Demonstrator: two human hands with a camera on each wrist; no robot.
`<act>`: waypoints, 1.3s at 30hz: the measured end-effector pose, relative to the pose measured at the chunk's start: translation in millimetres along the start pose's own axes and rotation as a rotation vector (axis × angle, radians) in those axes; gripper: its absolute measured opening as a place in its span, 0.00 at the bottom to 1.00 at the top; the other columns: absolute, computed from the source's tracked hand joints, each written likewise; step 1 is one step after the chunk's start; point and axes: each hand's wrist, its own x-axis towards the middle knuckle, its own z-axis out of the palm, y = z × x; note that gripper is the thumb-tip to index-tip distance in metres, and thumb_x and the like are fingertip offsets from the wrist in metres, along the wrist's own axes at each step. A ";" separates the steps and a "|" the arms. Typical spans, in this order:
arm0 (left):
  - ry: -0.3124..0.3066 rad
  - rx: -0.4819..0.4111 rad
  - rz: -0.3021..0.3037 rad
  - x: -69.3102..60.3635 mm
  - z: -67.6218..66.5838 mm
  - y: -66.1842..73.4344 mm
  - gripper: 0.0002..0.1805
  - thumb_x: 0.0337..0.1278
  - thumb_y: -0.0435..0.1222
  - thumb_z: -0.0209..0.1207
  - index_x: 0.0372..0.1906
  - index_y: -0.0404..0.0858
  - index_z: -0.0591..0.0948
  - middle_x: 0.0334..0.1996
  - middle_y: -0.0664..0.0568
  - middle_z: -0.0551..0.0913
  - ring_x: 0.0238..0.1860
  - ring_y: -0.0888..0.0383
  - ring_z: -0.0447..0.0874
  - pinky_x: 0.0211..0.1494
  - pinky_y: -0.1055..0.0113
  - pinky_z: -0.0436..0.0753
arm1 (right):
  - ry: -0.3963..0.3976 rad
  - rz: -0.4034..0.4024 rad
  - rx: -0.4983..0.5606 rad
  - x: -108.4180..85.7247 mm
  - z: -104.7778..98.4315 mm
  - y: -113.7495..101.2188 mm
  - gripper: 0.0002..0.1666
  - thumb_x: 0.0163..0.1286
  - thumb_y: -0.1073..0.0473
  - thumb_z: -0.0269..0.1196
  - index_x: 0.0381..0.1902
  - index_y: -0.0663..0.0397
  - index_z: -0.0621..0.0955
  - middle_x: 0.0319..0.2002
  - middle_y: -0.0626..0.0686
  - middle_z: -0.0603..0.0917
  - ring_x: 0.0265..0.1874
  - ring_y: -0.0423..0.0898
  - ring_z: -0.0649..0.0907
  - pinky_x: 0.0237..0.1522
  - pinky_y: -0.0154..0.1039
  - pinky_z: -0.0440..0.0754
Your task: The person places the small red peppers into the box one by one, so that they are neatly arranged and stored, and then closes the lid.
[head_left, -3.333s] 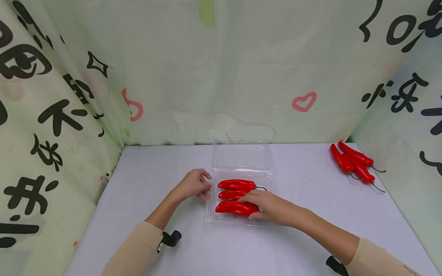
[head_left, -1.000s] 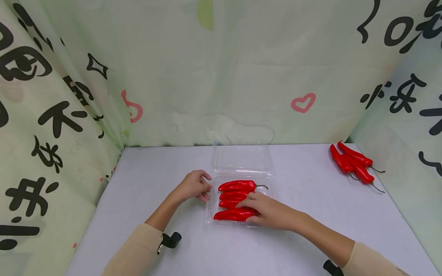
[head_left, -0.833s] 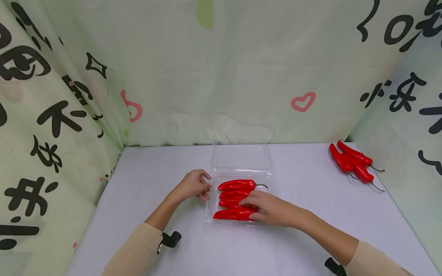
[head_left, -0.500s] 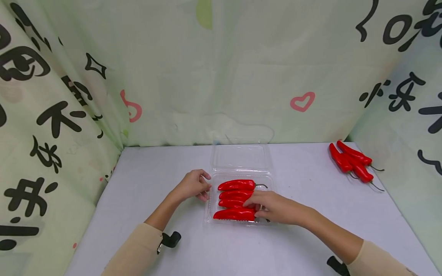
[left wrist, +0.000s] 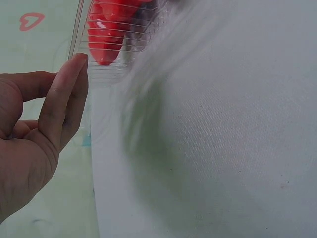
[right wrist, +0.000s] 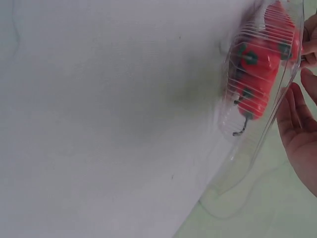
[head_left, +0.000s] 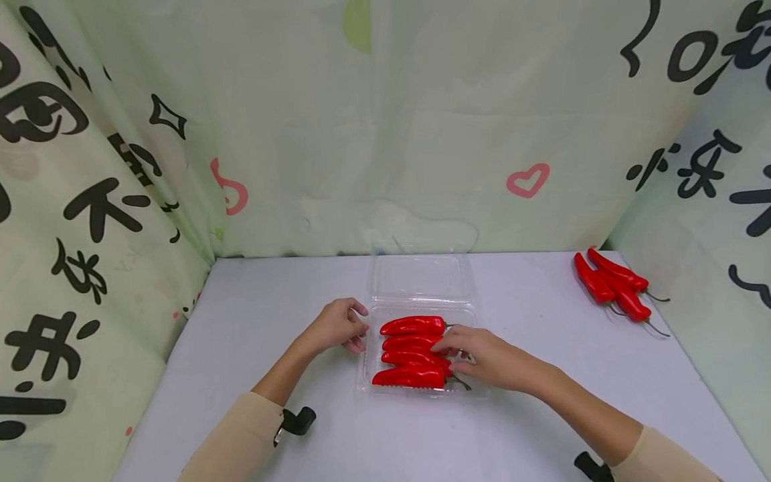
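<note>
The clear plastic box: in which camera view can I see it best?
The head view: it shows the box nearly whole, lid open, peppers inside. The left wrist view shows only one cropped end; the right wrist view, its ribbed side, also cropped.

Passing room lies between the container (head_left: 421,276) and corner peppers (head_left: 626,296), the right forearm (head_left: 557,391) lying in front.

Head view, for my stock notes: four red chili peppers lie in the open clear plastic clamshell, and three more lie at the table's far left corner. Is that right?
Wrong corner: the head view shows the three loose red chili peppers at the far right corner of the table. The rest holds.
</note>
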 end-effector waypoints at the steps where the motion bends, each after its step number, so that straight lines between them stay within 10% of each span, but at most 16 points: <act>1: 0.001 0.000 -0.003 -0.2 0.2 0.1 0.19 0.67 0.31 0.64 0.58 0.29 0.75 0.33 0.40 0.86 0.22 0.53 0.89 0.30 0.63 0.90 | 0.020 0.004 -0.004 -1.6 -1.8 1.2 0.23 0.65 0.66 0.72 0.58 0.51 0.84 0.51 0.50 0.85 0.49 0.48 0.85 0.47 0.37 0.90; 13: 0.010 0.004 -0.009 0.3 0.7 1.0 0.19 0.66 0.31 0.65 0.57 0.29 0.75 0.33 0.40 0.86 0.21 0.53 0.88 0.29 0.64 0.90 | 0.277 0.128 -0.131 -24.7 -27.1 26.1 0.28 0.63 0.64 0.74 0.61 0.50 0.81 0.56 0.52 0.85 0.55 0.56 0.85 0.52 0.51 0.89; 39: 0.016 -0.001 -0.009 1.7 0.1 -1.4 0.19 0.65 0.33 0.66 0.56 0.31 0.76 0.32 0.40 0.85 0.21 0.54 0.88 0.29 0.64 0.90 | 0.422 0.458 -0.140 -67.4 -97.2 106.5 0.44 0.66 0.54 0.73 0.74 0.62 0.67 0.66 0.73 0.73 0.60 0.74 0.76 0.46 0.65 0.88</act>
